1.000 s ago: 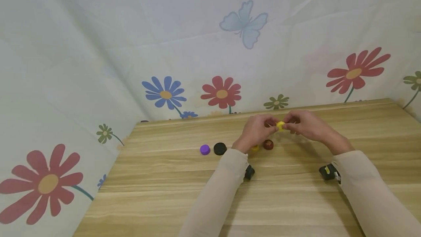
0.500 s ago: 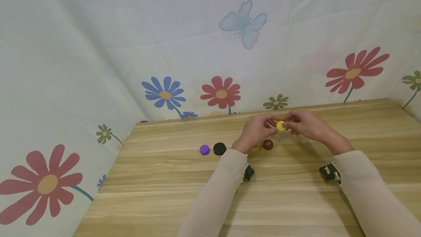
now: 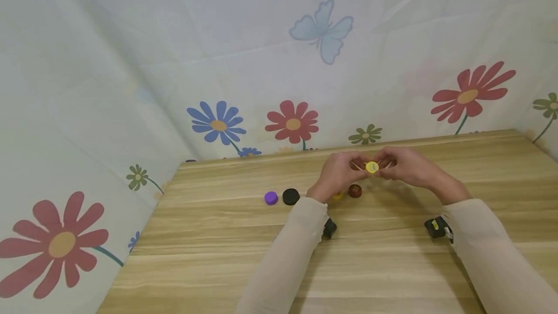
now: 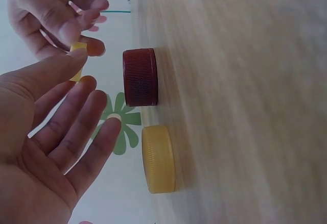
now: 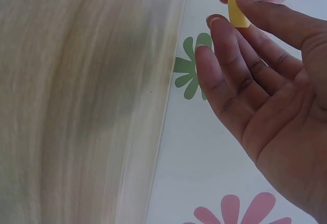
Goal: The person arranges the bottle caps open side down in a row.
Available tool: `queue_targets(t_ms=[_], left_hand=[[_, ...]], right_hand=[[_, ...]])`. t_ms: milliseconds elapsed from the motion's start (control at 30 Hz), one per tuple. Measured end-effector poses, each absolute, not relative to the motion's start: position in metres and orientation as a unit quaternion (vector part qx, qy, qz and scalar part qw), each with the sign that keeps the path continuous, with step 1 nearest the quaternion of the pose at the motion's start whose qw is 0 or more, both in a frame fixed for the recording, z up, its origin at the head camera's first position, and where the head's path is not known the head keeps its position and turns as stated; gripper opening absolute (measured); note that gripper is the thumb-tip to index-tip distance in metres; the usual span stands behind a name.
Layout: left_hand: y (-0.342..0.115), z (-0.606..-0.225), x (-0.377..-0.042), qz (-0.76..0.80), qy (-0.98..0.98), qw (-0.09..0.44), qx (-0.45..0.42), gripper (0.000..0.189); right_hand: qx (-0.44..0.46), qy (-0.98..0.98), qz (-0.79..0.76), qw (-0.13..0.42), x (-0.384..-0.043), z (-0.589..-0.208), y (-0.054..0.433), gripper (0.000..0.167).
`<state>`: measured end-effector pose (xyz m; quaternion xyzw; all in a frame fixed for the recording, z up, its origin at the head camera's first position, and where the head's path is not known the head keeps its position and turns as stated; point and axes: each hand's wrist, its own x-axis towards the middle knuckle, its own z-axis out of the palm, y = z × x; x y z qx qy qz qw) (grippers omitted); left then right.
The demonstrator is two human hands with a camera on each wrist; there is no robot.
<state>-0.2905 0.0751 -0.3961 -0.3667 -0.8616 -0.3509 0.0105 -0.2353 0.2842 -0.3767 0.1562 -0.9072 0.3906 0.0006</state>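
Up near the far edge of the table, both hands pinch a small yellow bottle cap [image 3: 372, 167] between thumb and fingertips. My left hand [image 3: 340, 172] has it from the left, my right hand [image 3: 406, 166] from the right. The cap's round face, with a small dark print, is turned to the head camera. In the right wrist view the yellow cap [image 5: 237, 13] appears edge-on, and the other fingers spread loosely below it. Under the left hand stand a ribbed dark red cap [image 4: 140, 77] and an amber-yellow cap [image 4: 159, 159], the latter mostly hidden by the left wrist in the head view.
To the left of the left wrist, a purple cap [image 3: 271, 198] and a wider black cap [image 3: 291, 196] lie on the wooden table [image 3: 209, 256]. A flower-printed cloth [image 3: 244, 62] hangs behind the table and along its left side.
The yellow cap has been turned between the fingers, so its printed face now shows. The right thumb has shifted from the cap's front to its edge. Both arms stay nearly in place.
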Motion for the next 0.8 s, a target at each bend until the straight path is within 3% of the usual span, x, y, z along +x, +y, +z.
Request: queue_targets(t_ms=[800], left_hand=[[0.0737, -0.3982, -0.2905, -0.372, -0.854, -0.043, -0.362, 0.016]], right_hand=[[0.194, -0.906, 0.375, -0.018, -0.2387, -0.3790, 0.2856, 0.017]])
